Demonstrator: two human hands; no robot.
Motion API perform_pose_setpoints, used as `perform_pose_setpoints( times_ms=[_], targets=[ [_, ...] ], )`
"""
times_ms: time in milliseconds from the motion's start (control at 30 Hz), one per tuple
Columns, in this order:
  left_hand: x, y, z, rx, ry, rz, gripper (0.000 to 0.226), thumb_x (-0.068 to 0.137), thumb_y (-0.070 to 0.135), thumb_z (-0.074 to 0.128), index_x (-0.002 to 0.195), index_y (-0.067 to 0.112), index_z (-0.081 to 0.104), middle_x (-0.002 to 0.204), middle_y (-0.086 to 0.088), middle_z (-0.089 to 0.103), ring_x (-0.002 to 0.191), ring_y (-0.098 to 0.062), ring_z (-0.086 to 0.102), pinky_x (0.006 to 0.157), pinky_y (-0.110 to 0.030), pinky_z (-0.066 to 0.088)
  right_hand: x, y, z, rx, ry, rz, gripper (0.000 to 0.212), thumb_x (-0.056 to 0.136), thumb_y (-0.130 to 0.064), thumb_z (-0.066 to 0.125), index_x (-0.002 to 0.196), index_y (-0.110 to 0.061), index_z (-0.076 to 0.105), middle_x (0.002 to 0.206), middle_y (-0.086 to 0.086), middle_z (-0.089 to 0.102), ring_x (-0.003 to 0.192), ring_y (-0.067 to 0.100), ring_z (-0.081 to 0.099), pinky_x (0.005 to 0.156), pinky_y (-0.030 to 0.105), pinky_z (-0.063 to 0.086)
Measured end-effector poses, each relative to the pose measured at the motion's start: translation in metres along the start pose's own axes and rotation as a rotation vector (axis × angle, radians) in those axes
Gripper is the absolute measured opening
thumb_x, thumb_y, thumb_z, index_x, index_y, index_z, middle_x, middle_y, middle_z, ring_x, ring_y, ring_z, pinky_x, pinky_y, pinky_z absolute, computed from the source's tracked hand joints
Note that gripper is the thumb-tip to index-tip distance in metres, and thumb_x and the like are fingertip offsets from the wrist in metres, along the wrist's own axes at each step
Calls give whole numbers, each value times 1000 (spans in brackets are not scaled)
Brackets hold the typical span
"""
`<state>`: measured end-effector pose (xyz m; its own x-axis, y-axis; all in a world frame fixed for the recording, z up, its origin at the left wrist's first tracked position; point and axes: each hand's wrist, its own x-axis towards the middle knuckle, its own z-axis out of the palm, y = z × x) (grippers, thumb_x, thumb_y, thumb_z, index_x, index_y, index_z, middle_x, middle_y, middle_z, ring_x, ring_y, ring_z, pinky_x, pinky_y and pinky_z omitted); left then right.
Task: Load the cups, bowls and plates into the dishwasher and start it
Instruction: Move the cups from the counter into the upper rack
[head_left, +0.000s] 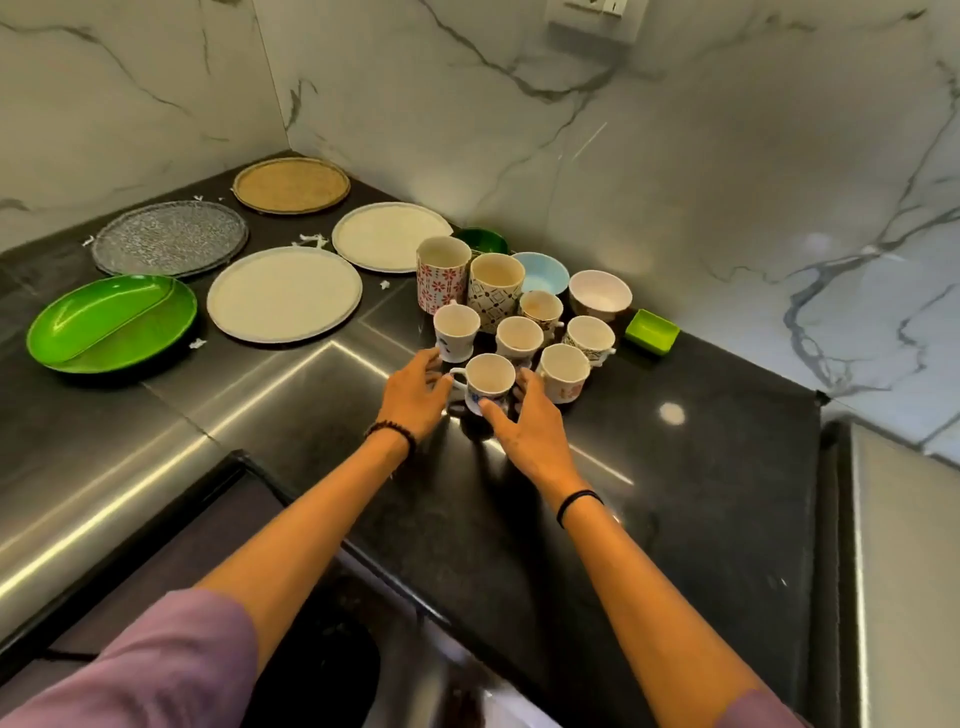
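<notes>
Hardly begun: plates (284, 293) at ten o'clock, bowls (600, 291) at one o'clock, all on the counter (701, 415), no dishwasher in sight. Right hand (530, 431) curls round the nearest cup (488, 379) at twelve o'clock; left hand (413, 397) at its handle, grip unclear

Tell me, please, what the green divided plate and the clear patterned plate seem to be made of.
The round green divided plate looks like glossy plastic or melamine: saturated colour, sharp highlights. The round clear patterned plate seems pressed glass, possibly clear plastic: the dark countertop shows through its bumpy pattern.
</notes>
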<state>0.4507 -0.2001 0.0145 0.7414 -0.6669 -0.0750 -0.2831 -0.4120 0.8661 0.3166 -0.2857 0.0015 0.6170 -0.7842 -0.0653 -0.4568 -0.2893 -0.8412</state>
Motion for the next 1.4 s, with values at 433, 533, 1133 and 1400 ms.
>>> perform_pose_setpoints(
  times_ms=[433, 533, 1133, 1400],
  targets=[
    [-15, -3, 10, 110, -83, 179, 27, 92, 6, 54, 113, 18, 68, 103, 1, 71, 94, -8, 63, 87, -23, 50, -18, 10, -7, 179, -21, -34, 63, 79, -40, 80, 131, -27, 48, 131, -9, 59, 115, 6, 57, 94, 20, 47],
    [-34, -1, 7, 2, -143, 181, 24, 92, 9, 57, 112, 17, 67, 101, 1, 71, 94, -9, 67, 87, -30, 56, -44, 9, -17, 197, 20, -28, 64, 78, -44, 80, 131, -27, 49, 130, -10, 58, 112, 3, 55, 81, 8, 43],
    [-250, -22, -4, -364, -708, 174, 20, 90, 9, 62, 100, 23, 73, 96, 1, 75, 94, -15, 70, 83, -30, 57, -326, 23, -12, 321, 402, 169, 50, 70, -49, 82, 111, -31, 61, 101, -9, 71, 95, 7, 67, 83, 31, 58],
    [-340, -23, 35, -168, -932, 234, 22, 90, 15, 63, 110, 16, 73, 99, 1, 74, 91, -8, 69, 76, -22, 57, -443, 62, -13, 354, 570, 327, 57, 67, -53, 77, 115, -28, 58, 105, -10, 68, 95, 6, 67, 79, 23, 58]
  ],
)
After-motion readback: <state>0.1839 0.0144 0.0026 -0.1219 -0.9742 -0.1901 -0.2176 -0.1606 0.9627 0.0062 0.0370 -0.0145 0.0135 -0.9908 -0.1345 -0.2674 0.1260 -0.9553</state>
